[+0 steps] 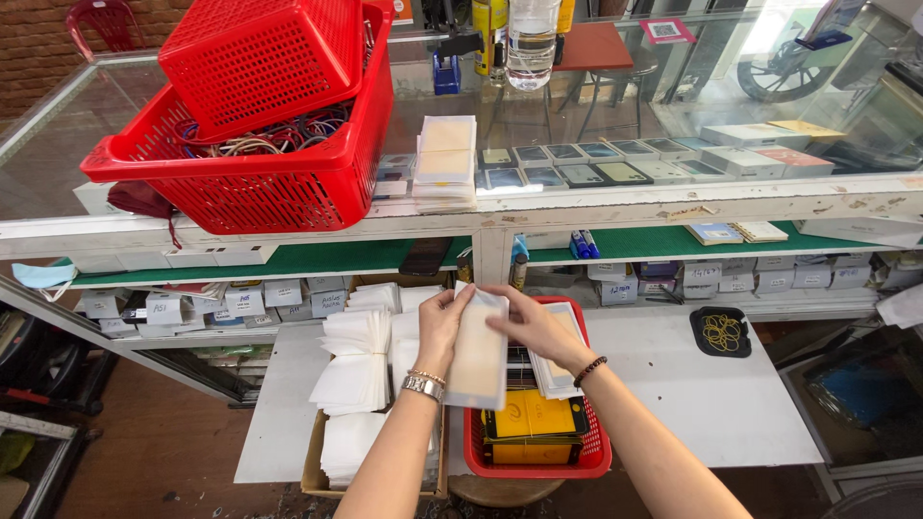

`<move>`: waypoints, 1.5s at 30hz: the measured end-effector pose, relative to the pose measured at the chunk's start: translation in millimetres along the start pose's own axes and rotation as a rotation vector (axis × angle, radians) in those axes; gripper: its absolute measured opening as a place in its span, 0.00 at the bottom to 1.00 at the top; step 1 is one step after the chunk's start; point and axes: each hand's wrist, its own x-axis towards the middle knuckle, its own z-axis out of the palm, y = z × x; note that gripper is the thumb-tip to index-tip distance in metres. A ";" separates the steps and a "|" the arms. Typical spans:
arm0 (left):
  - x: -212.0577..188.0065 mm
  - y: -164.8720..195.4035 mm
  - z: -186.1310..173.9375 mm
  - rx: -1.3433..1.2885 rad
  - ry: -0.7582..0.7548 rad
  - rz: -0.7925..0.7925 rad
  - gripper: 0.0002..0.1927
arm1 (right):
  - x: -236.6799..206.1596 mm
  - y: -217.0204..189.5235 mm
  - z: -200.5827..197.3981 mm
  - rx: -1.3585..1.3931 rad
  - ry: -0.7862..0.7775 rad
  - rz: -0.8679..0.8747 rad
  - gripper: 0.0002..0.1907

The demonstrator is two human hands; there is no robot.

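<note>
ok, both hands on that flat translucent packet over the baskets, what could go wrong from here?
The flat packet is pinched only at its top by the left hand and right hand; it might slip into the small red basket. The white packet stacks fan out unevenly and may slide. The upper red baskets overhang the glass counter edge and could tip.

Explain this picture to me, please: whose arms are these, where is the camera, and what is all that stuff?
The camera sits on a person's head and looks down, so the arms are that person's own. Both hands hold one flat pale packet upright: the left hand grips its left edge, the right hand its top right corner. Below them, a small red basket holds yellow boxes and more packets. To the left, a cardboard box is filled with white sleeves. Both stand on a grey table, beside a black tray of rubber bands. Behind is a glass counter carrying large red baskets.
</note>
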 end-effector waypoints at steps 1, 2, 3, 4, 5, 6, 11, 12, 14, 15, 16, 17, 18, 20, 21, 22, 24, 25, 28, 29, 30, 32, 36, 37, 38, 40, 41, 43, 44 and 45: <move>-0.1 -5.2 6.3 -0.069 0.039 0.004 0.19 | -5.9 4.5 1.3 0.076 0.012 0.004 0.36; -1.1 -11.0 13.7 -0.012 0.022 -0.040 0.20 | -9.8 9.0 0.6 0.152 0.023 0.007 0.45; -3.6 -18.3 22.7 0.043 0.007 -0.085 0.22 | -12.8 13.6 -3.3 0.109 0.153 0.057 0.43; -4.7 -23.8 30.3 0.097 -0.007 -0.126 0.24 | -13.5 17.8 -12.1 0.065 0.280 0.105 0.42; -6.1 -28.8 35.3 0.160 -0.044 -0.192 0.25 | -13.9 22.2 -21.6 0.019 0.407 0.154 0.41; -10.5 -35.6 39.6 0.223 -0.082 -0.262 0.26 | -17.6 28.4 -30.4 -0.022 0.404 0.205 0.41; -24.0 -66.7 70.7 0.462 -0.188 -0.399 0.33 | -36.6 65.8 -56.7 -0.725 0.405 0.277 0.53; -25.4 -71.7 76.1 0.485 -0.206 -0.379 0.34 | -38.7 73.4 -57.0 -0.744 0.367 0.315 0.48; -23.9 -78.5 85.6 0.467 -0.177 -0.372 0.37 | -43.3 87.1 -54.7 -0.781 0.290 0.389 0.40; -22.8 -80.7 90.3 0.427 -0.132 -0.384 0.39 | -47.5 93.2 -52.3 -0.760 0.327 0.340 0.38; -22.3 -82.0 95.4 0.388 -0.088 -0.396 0.43 | -50.2 96.8 -48.6 -0.739 0.364 0.291 0.35; -22.2 -84.0 100.4 0.316 -0.105 -0.419 0.40 | -53.6 101.1 -47.8 -0.719 0.403 0.243 0.33; -22.5 -86.4 105.0 0.244 -0.123 -0.442 0.37 | -56.1 104.7 -49.6 -0.710 0.381 0.234 0.32; -22.2 -88.7 111.8 0.137 -0.164 -0.457 0.34 | -59.2 109.1 -55.0 -0.692 0.337 0.214 0.30; -22.4 -88.4 112.6 0.102 -0.186 -0.452 0.33 | -60.4 109.0 -59.0 -0.550 0.377 0.246 0.34; -22.9 -87.8 112.1 0.067 -0.206 -0.448 0.32 | -60.7 108.0 -62.9 -0.406 0.415 0.277 0.38; -23.0 -83.7 107.4 0.106 -0.277 -0.346 0.31 | -56.9 103.0 -69.1 -0.119 0.435 0.311 0.41; -23.1 -80.9 104.2 0.126 -0.312 -0.294 0.31 | -53.0 99.5 -70.4 0.023 0.419 0.318 0.41; -14.7 -70.9 98.2 0.207 -0.413 -0.154 0.31 | -43.8 90.4 -69.0 0.215 0.389 0.184 0.38; -9.9 -67.1 95.1 0.228 -0.425 -0.074 0.32 | -40.7 88.2 -66.7 0.241 0.382 0.113 0.37; -6.5 -64.9 90.5 0.250 -0.436 0.004 0.33 | -38.0 87.4 -61.9 0.254 0.389 0.044 0.36; 2.9 -61.7 82.7 0.282 -0.446 0.068 0.37 | -32.7 87.9 -53.2 0.279 0.405 -0.098 0.33; 11.2 -67.7 71.9 0.240 -0.401 -0.018 0.45 | -30.8 98.0 -36.5 0.290 0.397 -0.063 0.39; 11.4 -70.5 71.6 0.207 -0.379 -0.040 0.47 | -31.4 101.3 -33.1 0.283 0.412 -0.048 0.38; 12.4 -72.7 72.8 0.202 -0.378 -0.037 0.46 | -30.2 104.1 -29.7 0.275 0.428 -0.035 0.38; 10.4 -77.2 76.7 0.191 -0.373 -0.037 0.45 | -28.6 108.9 -23.0 0.336 0.460 0.027 0.36; 8.8 -78.9 77.8 0.189 -0.347 -0.021 0.43 | -27.6 109.7 -19.2 0.367 0.475 0.058 0.36; 8.0 -80.7 80.9 0.186 -0.298 0.019 0.40 | -28.2 111.2 -19.3 0.402 0.555 0.058 0.38; 7.8 -80.7 77.9 0.186 -0.289 -0.023 0.40 | -27.5 111.3 -17.8 0.420 0.593 0.058 0.39; 8.3 -80.0 75.3 0.185 -0.282 -0.064 0.40 | -26.8 110.7 -17.7 0.436 0.593 0.067 0.38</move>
